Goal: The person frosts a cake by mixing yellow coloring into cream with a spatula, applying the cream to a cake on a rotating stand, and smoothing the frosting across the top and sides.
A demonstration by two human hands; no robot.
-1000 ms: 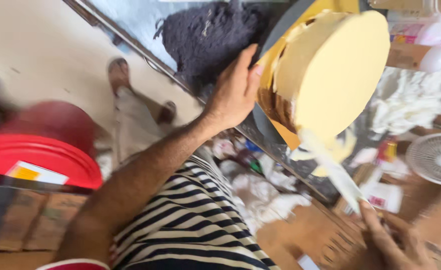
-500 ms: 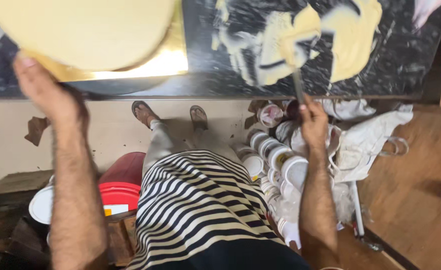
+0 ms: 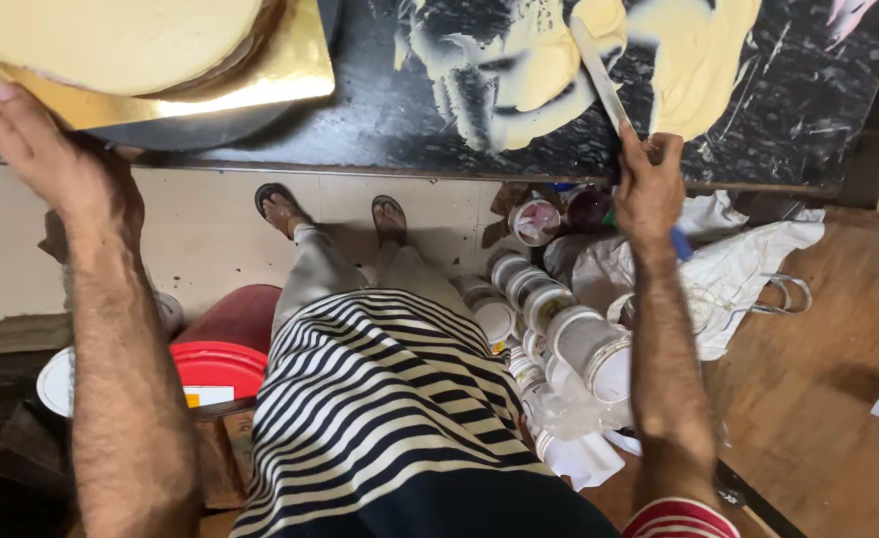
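- Nearest the camera, a striped shirt [image 3: 380, 408] and two bare forearms reach out over the floor [image 3: 200, 229] toward the bench [image 3: 380, 110]
- Below, beside the sandalled feet, lie a red lid [image 3: 218, 367], a cluster of round white tubs [image 3: 549, 319] and crumpled white cloth [image 3: 729, 269]
- The right hand [image 3: 649, 189] is closed round the handle of a long flat spatula [image 3: 601, 75]; the blade is thin and stiff, smeared with cream, and likely slippery near the handle
- The left hand [image 3: 56, 164] has its fingers curled up against the edge of the gold board [image 3: 260, 75], just above the dark round turntable [image 3: 210, 125] under it
- On the board sits the cake [image 3: 111, 40], round, smoothly coated in pale yellow cream; I judge it heavy and soft, easily marked, so best held by the stiff board, never the sides
- Farthest, thick cream [image 3: 689, 50] is smeared across the bench's dark speckled stone, wet and glossy
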